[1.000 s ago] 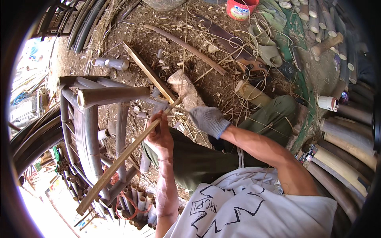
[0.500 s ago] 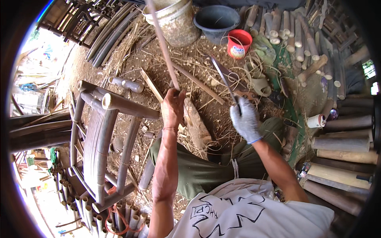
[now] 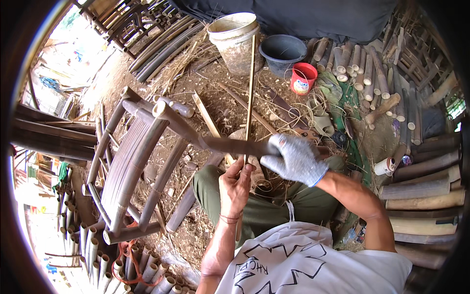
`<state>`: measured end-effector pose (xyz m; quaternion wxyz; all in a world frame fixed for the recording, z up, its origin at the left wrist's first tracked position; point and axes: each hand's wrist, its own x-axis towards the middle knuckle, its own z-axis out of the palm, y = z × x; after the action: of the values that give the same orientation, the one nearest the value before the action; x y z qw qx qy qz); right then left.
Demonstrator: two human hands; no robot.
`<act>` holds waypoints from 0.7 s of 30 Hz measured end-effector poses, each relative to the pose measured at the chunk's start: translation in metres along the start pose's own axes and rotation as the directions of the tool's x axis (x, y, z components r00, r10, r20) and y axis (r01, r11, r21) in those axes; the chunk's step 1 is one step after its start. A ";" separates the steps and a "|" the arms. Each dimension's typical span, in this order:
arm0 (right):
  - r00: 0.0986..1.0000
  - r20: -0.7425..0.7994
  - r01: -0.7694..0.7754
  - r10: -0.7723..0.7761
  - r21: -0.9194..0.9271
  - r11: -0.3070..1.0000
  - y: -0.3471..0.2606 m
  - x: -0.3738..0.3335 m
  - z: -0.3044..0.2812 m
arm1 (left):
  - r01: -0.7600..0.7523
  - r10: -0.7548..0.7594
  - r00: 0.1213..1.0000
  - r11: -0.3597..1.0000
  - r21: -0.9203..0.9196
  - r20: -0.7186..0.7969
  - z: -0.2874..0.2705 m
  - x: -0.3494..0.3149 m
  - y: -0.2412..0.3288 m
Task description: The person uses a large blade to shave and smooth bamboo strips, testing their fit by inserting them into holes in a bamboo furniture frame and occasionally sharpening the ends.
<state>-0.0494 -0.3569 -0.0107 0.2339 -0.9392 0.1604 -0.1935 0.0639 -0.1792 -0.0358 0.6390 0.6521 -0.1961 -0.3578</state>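
My left hand [image 3: 235, 188], bare, pinches a long thin bamboo strip [image 3: 251, 88] between thumb and fingers. The strip stands nearly straight up in the view, its far end in front of the whitish bucket. In my right hand [image 3: 296, 158], which wears a grey glove, is a knife whose wide dark blade [image 3: 230, 146] is smeared by motion. The blade points left and crosses the strip just beyond my left fingers; whether it touches cannot be told. The glove hides the handle. A split bamboo piece [image 3: 208, 115] lies on the ground beyond my left hand.
Left of me stands a bamboo frame with a slatted panel [image 3: 129, 161]. Farther off are a whitish bucket [image 3: 237, 54], a dark basin [image 3: 281, 54] and a red pail [image 3: 303, 81]. Cut bamboo [image 3: 421, 198] is stacked at right; shavings litter the dirt floor.
The knife has swung left from pointing away and now lies across the strip. My left hand appears lower in the view, and the strip has straightened up. The view has shifted too.
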 end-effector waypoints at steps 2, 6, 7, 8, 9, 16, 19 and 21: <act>0.996 0.050 0.076 -0.073 -0.072 0.994 -0.009 -0.011 0.015 | -0.037 0.036 0.999 0.994 0.104 0.007 -0.008 -0.008 -0.005; 0.995 0.031 -0.093 0.093 -0.001 0.996 0.000 0.000 0.020 | -0.047 0.057 0.994 0.992 0.119 -0.089 -0.004 -0.020 -0.008; 0.991 0.019 -0.136 0.135 0.055 0.989 -0.005 0.000 0.023 | -0.067 0.074 0.995 0.993 0.100 -0.069 -0.006 -0.021 -0.007; 0.990 0.052 -0.132 0.129 0.071 0.989 -0.010 -0.003 0.023 | -0.088 0.092 0.995 0.993 0.080 -0.048 -0.010 -0.024 -0.005; 0.989 0.085 -0.130 0.122 0.087 0.988 -0.017 -0.006 0.021 | -0.108 0.110 0.994 0.992 0.059 -0.028 -0.011 -0.026 -0.005; 0.967 -0.080 -0.248 0.243 -0.056 0.967 0.033 0.027 0.004 | -0.218 0.224 0.974 0.900 0.378 0.030 -0.025 -0.064 -0.018; 0.964 -0.133 -0.249 0.232 -0.127 0.960 0.056 0.033 -0.011 | -0.165 0.155 0.986 0.903 0.397 0.058 -0.041 -0.095 -0.028; 0.939 -0.116 -0.334 0.323 -0.092 0.938 0.060 0.041 -0.027 | -0.247 0.237 0.968 0.873 0.420 0.078 -0.051 -0.112 -0.035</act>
<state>-0.0376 -0.4338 -0.0075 0.2026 -0.8999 0.3368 -0.1891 0.0183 -0.0603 -0.0489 0.5183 0.7418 -0.3571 -0.2314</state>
